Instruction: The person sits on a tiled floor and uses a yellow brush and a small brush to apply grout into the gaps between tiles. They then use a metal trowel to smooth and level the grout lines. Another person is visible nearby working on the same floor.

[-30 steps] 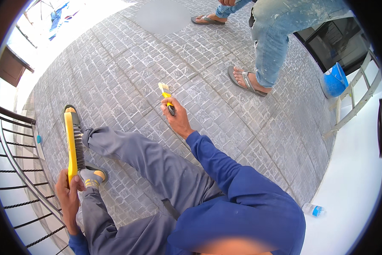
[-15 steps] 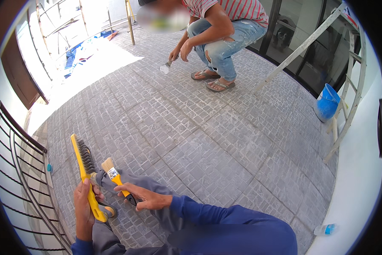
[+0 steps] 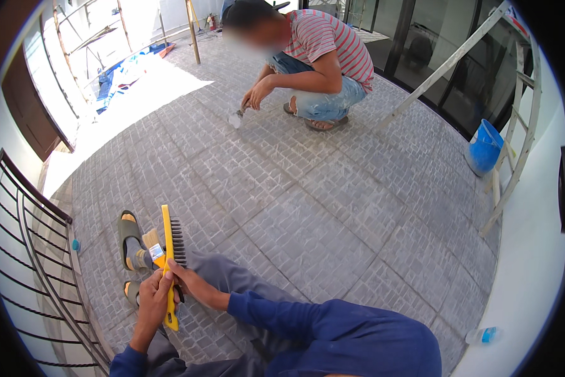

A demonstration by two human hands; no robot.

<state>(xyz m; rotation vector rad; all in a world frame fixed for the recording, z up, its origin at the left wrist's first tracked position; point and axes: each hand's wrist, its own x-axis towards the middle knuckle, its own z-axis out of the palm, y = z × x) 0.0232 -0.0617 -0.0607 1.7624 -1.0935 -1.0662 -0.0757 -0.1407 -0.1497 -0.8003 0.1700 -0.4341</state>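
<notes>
Upright over my lap stands a yellow wire brush (image 3: 168, 235), its dark bristles facing right. My left hand (image 3: 152, 306) is closed round the lower part of its handle. A paintbrush (image 3: 157, 251) with pale bristles, a metal band and a yellow and black handle crosses behind the wire brush. My right hand (image 3: 201, 289) is closed on the paintbrush, close against the wire brush below its bristles. Part of the paintbrush handle and some right fingers are hidden there.
A person (image 3: 323, 69) squats ahead with a scraper-like tool (image 3: 235, 119) held low over the patterned paving (image 3: 307, 232). To the right are a ladder (image 3: 445, 66), a blue bucket (image 3: 484, 149) and a plastic bottle (image 3: 481, 336). A metal railing (image 3: 34, 251) stands at left.
The wire brush has moved right and turned so its bristles face right. The paintbrush has gone behind it, and my hands have come together. The other person has leaned lower.
</notes>
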